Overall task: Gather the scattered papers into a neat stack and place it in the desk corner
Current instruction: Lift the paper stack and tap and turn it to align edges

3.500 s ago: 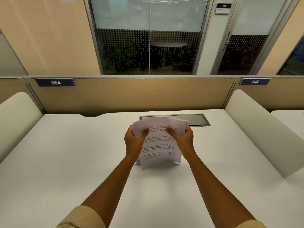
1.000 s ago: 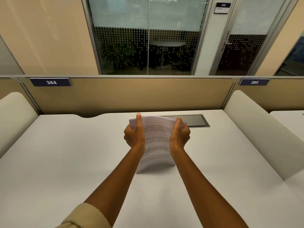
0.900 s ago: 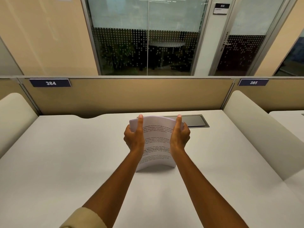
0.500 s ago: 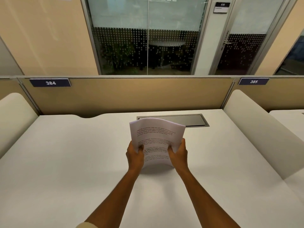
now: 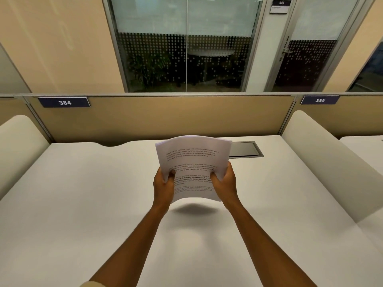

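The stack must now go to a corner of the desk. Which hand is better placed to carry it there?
Probably the right hand. Both hands grip the paper stack above the desk; the left hand holds the opposite edge. The stack hangs slightly right of centre, nearer the far right corner by the cable hatch.

One paper stack, two hands, one desk, two number plates, one hatch

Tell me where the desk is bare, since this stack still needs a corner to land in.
The white desk is bare on both sides of the paper stack, held above it by the left hand and right hand. Far left corner, below the 384 label, is open. Far right is tighter beside the cable hatch.
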### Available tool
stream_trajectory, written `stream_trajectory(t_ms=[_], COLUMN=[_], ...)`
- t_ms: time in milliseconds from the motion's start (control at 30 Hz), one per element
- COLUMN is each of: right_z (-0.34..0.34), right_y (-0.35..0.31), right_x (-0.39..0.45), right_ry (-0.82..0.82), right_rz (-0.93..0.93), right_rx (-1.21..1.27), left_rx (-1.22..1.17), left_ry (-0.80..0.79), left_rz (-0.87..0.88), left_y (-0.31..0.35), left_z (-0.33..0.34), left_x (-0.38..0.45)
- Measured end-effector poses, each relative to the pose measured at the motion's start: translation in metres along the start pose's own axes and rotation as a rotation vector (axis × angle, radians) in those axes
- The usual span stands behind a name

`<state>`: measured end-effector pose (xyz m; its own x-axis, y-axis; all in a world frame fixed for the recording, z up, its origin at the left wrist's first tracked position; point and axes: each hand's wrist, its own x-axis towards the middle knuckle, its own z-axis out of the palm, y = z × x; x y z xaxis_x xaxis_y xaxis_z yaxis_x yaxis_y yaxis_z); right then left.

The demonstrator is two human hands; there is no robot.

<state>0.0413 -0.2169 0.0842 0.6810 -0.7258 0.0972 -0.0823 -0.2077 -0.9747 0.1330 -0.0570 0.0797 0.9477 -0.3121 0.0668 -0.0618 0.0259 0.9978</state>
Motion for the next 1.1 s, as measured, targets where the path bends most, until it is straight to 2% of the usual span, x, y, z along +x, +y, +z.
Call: stream_trajectory(t_ms=[133, 333, 500, 733, 933, 1100], right_z=[0.003, 0.006, 0.007, 0.010, 0.014, 0.009], right_y=[0.015, 0.051, 0.041, 0.035, 0.060, 0.051], right_x=[-0.014, -0.041, -0.034, -0.029, -0.050, -0.040], right_ry=[0.012, -0.006, -0.039, -0.003, -0.036, -0.069], right_rz=[0.023, 0.129, 0.104, 0.084, 0.147, 0.129], right_rx=[0.049, 0.056, 0.025, 0.059, 0.051, -0.006], left_rx=[-0.011, 0.074, 0.101, 0.049, 0.084, 0.173], left_ry=[0.010, -0.038, -0.054, -0.004, -0.039, -0.086], left_rz=[-0.002, -0.095, -0.057, -0.017, -0.079, -0.035], left_y=[-0.015, -0.050, -0.041, -0.034, -0.055, -0.049], left_z=[-0.004, -0.013, -0.013, -0.014, -0.021, -0.025], left_x=[-0.015, -0.036, -0.027, -0.024, -0.037, -0.023])
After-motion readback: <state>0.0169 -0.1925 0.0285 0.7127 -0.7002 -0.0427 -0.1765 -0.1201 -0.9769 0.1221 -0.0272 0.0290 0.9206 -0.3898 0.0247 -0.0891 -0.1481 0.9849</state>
